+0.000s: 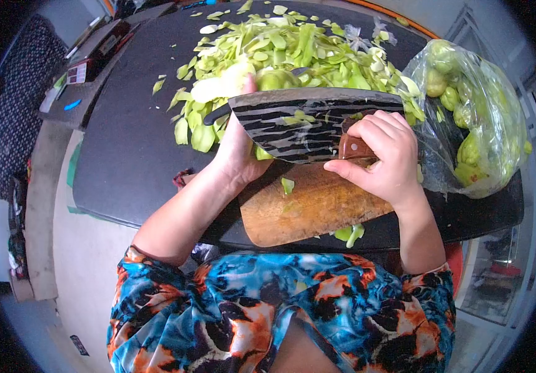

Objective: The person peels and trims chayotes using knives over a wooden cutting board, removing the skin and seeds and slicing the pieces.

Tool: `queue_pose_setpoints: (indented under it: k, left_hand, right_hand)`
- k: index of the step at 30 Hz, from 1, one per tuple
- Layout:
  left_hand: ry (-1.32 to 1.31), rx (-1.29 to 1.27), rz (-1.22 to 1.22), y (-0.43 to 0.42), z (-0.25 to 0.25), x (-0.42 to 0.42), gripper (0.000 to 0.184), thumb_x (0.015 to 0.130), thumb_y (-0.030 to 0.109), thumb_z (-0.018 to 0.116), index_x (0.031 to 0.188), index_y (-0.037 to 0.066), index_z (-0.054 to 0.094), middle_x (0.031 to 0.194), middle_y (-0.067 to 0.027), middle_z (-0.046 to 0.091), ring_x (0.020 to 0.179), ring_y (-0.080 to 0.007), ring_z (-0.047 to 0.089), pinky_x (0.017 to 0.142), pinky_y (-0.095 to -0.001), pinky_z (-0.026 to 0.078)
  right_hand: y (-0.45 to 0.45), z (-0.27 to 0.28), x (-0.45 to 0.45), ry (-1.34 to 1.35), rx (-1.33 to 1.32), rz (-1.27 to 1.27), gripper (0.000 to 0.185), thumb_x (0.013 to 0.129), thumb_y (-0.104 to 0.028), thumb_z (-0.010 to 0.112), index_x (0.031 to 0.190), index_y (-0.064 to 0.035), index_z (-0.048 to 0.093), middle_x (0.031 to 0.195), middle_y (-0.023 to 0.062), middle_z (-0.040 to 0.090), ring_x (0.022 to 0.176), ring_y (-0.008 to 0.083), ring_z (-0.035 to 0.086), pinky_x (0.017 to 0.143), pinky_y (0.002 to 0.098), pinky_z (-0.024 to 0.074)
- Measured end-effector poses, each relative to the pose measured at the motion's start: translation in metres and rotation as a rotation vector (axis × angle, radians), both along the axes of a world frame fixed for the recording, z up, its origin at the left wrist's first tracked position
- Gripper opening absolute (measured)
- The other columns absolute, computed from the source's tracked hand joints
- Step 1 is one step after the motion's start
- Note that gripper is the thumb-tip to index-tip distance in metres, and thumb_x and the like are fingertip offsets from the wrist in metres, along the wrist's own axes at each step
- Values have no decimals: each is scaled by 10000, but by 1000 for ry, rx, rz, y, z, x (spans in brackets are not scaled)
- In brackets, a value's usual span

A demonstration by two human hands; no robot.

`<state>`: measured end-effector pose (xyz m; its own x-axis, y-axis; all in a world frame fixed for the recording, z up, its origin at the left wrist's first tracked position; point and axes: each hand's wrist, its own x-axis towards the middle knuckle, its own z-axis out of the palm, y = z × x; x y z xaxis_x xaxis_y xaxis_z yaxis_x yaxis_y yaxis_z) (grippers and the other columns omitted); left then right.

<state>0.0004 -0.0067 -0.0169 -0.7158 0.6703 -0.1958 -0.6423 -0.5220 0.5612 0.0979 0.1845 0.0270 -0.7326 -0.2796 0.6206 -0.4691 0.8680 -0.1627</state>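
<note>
My right hand (pixel 385 152) is closed round the brown wooden handle (pixel 353 148) of a broad cleaver (pixel 318 124). The cleaver's striped dark blade spans the space in front of my left hand (pixel 238 140). That hand grips a pale green, chayote-like vegetable (pixel 278 79), which shows above and below the blade; most of the fingers are hidden. Below the blade lies a wooden cutting board (pixel 305 208) with a small green slice (pixel 288 186) on it. A large heap of green slices (pixel 218 62) spreads on the table beyond my hands.
A clear plastic bag (pixel 498 118) of whole green vegetables stands at the right of the black table (pixel 125 137). Green scraps (pixel 350 234) lie by the board's near edge. A dark curved piece (pixel 217 114) pokes out left of the blade. Boxes (pixel 97 50) sit at the far left.
</note>
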Motion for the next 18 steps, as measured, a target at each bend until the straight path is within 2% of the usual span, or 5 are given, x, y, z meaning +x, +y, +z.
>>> queue_pose_setpoints:
  k: [5, 9, 12, 15, 18]
  left_hand:
    - [-70, 167, -198, -7, -4, -6, 864, 813, 738, 343, 1316, 41, 426, 1272, -206, 495, 1145, -317, 512, 983, -454, 407]
    - [140, 126, -51, -1, 12, 2, 573, 892, 470, 512, 1250, 27, 458, 1138, -147, 589, 989, -238, 611, 884, -378, 491]
    - [523, -65, 5, -2, 2, -6, 507, 889, 356, 577, 1233, 5, 452, 1126, -112, 589, 970, -175, 612, 824, -310, 515]
    - [526, -183, 37, -1, -2, -5, 578, 889, 453, 538, 1252, 13, 447, 1149, -130, 579, 1013, -209, 599, 878, -350, 495]
    - [98, 195, -207, -2, 2, -4, 697, 869, 595, 460, 1291, 42, 425, 1176, -152, 564, 1073, -245, 570, 944, -393, 453]
  right_hand:
    - [-7, -1, 3, -29, 21, 85, 450, 599, -484, 754, 671, -98, 535, 654, 38, 541, 640, 237, 539, 599, 344, 395]
    - [-10, -2, 6, 13, 24, 192, 455, 600, -493, 747, 681, -98, 535, 658, 41, 532, 626, 227, 527, 585, 339, 385]
    - [-11, 0, 8, 43, 13, 216, 456, 598, -490, 749, 686, -97, 536, 661, 39, 532, 621, 229, 527, 575, 337, 383]
    - [-8, 1, 6, 52, 0, 226, 449, 601, -482, 750, 688, -96, 538, 663, 38, 531, 616, 231, 525, 570, 336, 382]
    - [-6, 0, 5, 58, 6, 203, 445, 602, -478, 749, 690, -96, 540, 659, 37, 528, 615, 230, 524, 574, 337, 386]
